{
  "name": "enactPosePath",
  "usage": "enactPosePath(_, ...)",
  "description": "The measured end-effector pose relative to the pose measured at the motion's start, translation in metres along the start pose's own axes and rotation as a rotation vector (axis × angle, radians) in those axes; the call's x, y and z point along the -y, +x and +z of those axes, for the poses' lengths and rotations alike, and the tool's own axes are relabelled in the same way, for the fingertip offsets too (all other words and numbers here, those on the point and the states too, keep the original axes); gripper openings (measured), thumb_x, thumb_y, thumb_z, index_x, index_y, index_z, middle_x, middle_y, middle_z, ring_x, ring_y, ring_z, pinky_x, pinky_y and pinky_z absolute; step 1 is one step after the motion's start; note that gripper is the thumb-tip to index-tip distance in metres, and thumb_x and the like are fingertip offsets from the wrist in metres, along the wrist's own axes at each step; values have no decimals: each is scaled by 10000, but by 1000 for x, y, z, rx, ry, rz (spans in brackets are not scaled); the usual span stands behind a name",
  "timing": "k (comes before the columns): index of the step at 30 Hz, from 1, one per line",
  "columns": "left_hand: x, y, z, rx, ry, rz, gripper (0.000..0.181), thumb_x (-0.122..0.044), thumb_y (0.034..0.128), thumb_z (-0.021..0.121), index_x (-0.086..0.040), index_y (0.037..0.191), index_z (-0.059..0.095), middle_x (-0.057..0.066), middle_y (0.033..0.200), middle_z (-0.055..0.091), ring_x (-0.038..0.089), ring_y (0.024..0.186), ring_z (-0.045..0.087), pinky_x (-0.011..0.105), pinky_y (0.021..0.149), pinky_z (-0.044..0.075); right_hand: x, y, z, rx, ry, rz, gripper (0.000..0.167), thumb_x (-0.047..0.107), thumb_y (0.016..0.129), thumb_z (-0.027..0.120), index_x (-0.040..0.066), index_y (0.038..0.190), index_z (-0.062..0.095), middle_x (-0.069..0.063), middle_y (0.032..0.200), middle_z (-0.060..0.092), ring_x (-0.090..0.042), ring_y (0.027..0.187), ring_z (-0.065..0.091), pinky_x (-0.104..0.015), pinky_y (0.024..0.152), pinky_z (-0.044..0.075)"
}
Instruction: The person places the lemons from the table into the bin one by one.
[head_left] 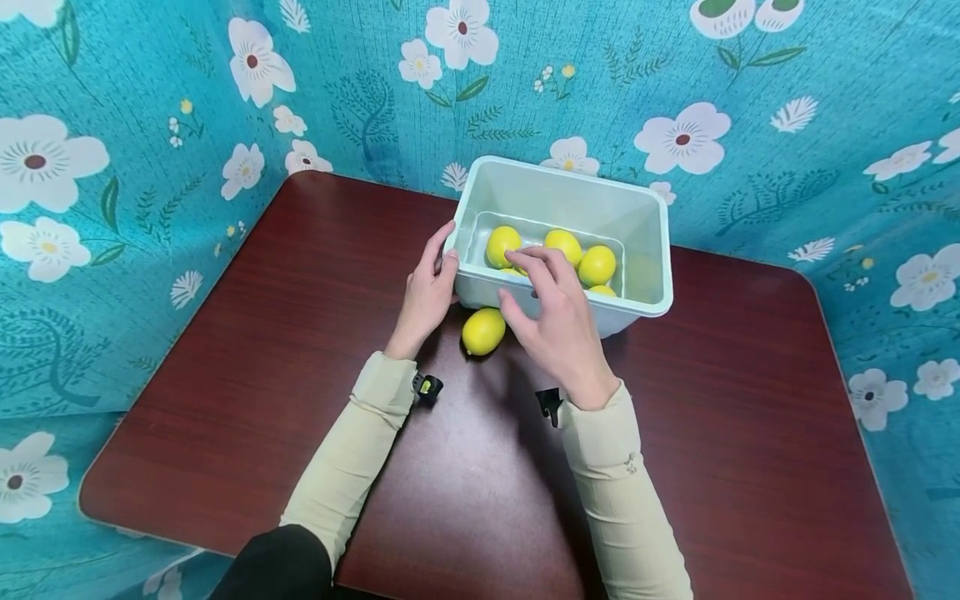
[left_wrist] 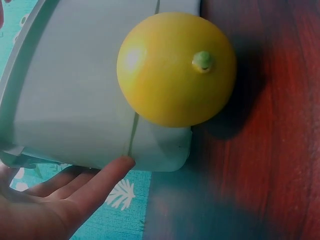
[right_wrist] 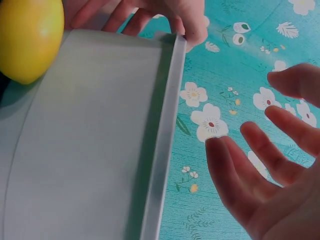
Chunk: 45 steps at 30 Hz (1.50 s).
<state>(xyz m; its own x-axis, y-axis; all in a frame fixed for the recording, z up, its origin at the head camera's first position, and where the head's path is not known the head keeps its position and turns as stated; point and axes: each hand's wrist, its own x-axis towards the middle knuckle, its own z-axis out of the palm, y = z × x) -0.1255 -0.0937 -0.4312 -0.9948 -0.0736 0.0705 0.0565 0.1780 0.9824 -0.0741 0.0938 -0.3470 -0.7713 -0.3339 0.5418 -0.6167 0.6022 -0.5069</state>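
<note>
A pale grey-green plastic bin [head_left: 558,292] stands at the back of the table with several yellow lemons [head_left: 597,265] on its floor. Another lemon [head_left: 483,332] lies on the table against the bin's front wall, with its stem tip showing in the left wrist view. Against the bin's left end rests my left hand [head_left: 426,304], fingers extended along the wall and thumb by the rim corner. Over the front rim is my right hand [head_left: 558,325], fingers spread and slightly bent. Nothing lies between those fingers [right_wrist: 250,180] in the right wrist view. My right hand partly hides the lemons inside.
The dark red-brown table [head_left: 750,417] has rounded corners. A blue floral cloth [head_left: 360,92] hangs behind it and at both sides, close to the bin's back. Small black wrist devices [head_left: 427,389] sit at both cuffs.
</note>
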Motion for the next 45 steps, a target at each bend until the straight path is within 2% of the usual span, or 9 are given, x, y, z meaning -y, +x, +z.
enactPosePath(7, -1, 3, 0, 8, 3, 19, 430, -399, 1012, 434, -538, 1409, 342, 41, 1469, 480, 254, 1102, 598, 506, 804, 573, -7, -9, 5, 92, 45, -39, 361, 138, 880, 662, 51, 1229, 624, -101, 1231, 565, -225, 1083, 539, -340, 854, 478)
enactPosePath(14, -2, 4, -1, 5, 33, 10, 419, -467, 1007, 412, -543, 1411, 330, 40, 1450, 501, 237, 1097, 597, 467, 801, 580, -24, -16, 21, 285, 19, -64, 341, 144, 887, 632, 71, 1220, 621, -78, 1256, 549, -250, 1190, 483, -386, 1049, 398)
enactPosePath(19, -1, 5, -1, 4, 28, 15, 418, -472, 1006, 410, -546, 1409, 332, 50, 1450, 502, 235, 1091, 596, 479, 793, 579, -31, -21, 31, 368, -32, -42, 361, 168, 884, 626, 72, 1232, 616, -77, 1269, 535, -271, 1163, 463, -401, 1014, 407)
enactPosePath(23, -1, 4, -1, -1, 24, 18, 413, -477, 1004, 410, -556, 1401, 332, 48, 1458, 492, 234, 1099, 593, 504, 800, 574, -34, -25, 40, 404, -63, -35, 377, 170, 877, 633, 79, 1242, 613, -75, 1284, 534, -271, 1157, 458, -397, 998, 423)
enactPosePath(28, 0, 3, -1, -6, 22, 15, 413, -479, 1003, 411, -553, 1403, 336, 49, 1455, 497, 231, 1089, 596, 528, 803, 564, -38, -28, 54, 442, -111, -75, 421, 131, 839, 665, 82, 1252, 607, -93, 1304, 536, -286, 1208, 468, -435, 1023, 426)
enactPosePath(32, 1, 2, -1, -5, 23, 5, 413, -478, 1004, 411, -555, 1403, 336, 36, 1446, 508, 222, 1073, 595, 540, 803, 556, -41, -31, 62, 475, -151, -88, 467, 104, 811, 686, 105, 1270, 600, -85, 1316, 537, -279, 1241, 469, -468, 976, 441)
enactPosePath(45, 1, 0, -1, -8, 26, -9, 410, -465, 1008, 405, -560, 1400, 333, 56, 1429, 525, 234, 1077, 601, 528, 807, 561, -40, -32, 68, 531, -228, -65, 504, 41, 771, 703, 134, 1258, 617, -52, 1336, 535, -271, 1255, 444, -458, 910, 434)
